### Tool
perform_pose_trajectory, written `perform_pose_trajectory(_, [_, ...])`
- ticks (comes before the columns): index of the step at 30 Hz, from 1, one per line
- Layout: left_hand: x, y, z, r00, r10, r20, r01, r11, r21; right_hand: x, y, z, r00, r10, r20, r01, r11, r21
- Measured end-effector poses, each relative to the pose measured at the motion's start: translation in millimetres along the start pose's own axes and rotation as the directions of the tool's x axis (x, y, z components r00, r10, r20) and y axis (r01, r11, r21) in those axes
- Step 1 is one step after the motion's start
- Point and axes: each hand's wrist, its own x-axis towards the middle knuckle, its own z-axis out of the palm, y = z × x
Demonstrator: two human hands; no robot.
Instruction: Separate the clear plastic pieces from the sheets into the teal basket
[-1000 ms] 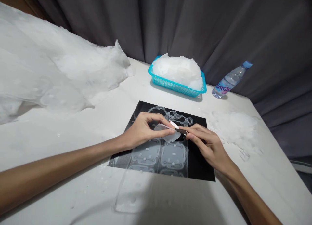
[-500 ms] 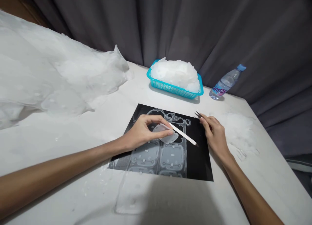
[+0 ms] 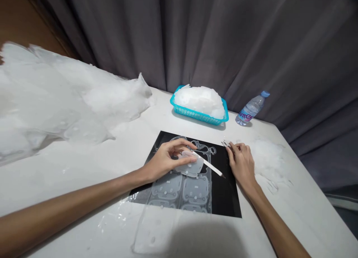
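Note:
My left hand (image 3: 173, 159) pinches a thin translucent plastic piece (image 3: 191, 168) with rounded corners between thumb and fingers, over a black mat (image 3: 228, 198). Under it lies a clear sheet (image 3: 167, 186) of several similar rounded shapes, running off the mat's near edge. A white pen-like tool (image 3: 211, 167) with a dark tip slants across the mat; its upper end is by my left fingertips. At the mat's right edge, my right hand (image 3: 242, 161) is closed on tweezers (image 3: 225, 143). Their tips point up and left; whether they grip anything is too small to tell.
Behind the mat stands a turquoise basket (image 3: 195, 117) heaped with whitish pieces. To its right is a water bottle (image 3: 251, 109). A large pile of translucent film (image 3: 69, 97) covers the left back. Clear scraps (image 3: 267, 157) lie right of my right hand. A grey curtain (image 3: 195, 38) hangs behind.
The view has tilted up slightly. The plastic piece in my left hand has turned to show more of its flat face. My right hand has lowered toward the table with the tweezers.

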Motion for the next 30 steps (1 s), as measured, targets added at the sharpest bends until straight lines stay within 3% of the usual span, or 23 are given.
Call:
perform_pose_trajectory(3, [-1,0,1.3,1.0,0.014,-0.015,-0.014,1.0,0.003,0,-7,-3,0.999,-0.009,-0.033,0.009,1.0,-0.011])
perform_pose_trajectory(6, [-3,1,1.3,0.998,0.053,-0.026,-0.052,0.998,0.045,0,-23,-15,0.998,-0.04,-0.057,0.05,0.983,0.177])
perform_pose_trajectory(8, [-6,0,0.5,0.993,0.117,-0.031,-0.112,0.985,0.134,-2,-39,-26,0.994,-0.109,-0.006,0.103,0.912,0.398])
perform_pose_trajectory(11, [-10,0,-0.8,0.968,0.25,-0.004,-0.237,0.923,0.303,-9,-65,-40,0.959,-0.268,0.09,0.144,0.739,0.658])
perform_pose_trajectory(13, [-13,0,-0.9,0.948,0.318,0.026,-0.305,0.881,0.361,-15,-79,-44,0.942,-0.327,0.076,0.168,0.657,0.735])
perform_pose_trajectory(16, [-15,0,-0.1,0.933,0.357,0.049,-0.347,0.853,0.389,-20,-90,-44,0.948,-0.319,-0.006,0.208,0.602,0.771])
perform_pose_trajectory(20, [-14,0,0.6,0.932,0.356,0.064,-0.351,0.848,0.396,-21,-92,-43,0.953,-0.298,-0.058,0.231,0.584,0.778])
perform_pose_trajectory(24, [-11,0,-0.4,0.933,0.342,0.112,-0.359,0.865,0.35,-19,-90,-42,0.972,-0.232,0.038,0.111,0.597,0.795])
perform_pose_trajectory(30, [-12,-1,-0.7,0.958,0.282,0.053,-0.284,0.901,0.327,-11,-71,-36,0.968,-0.172,0.184,0.009,0.755,0.655])
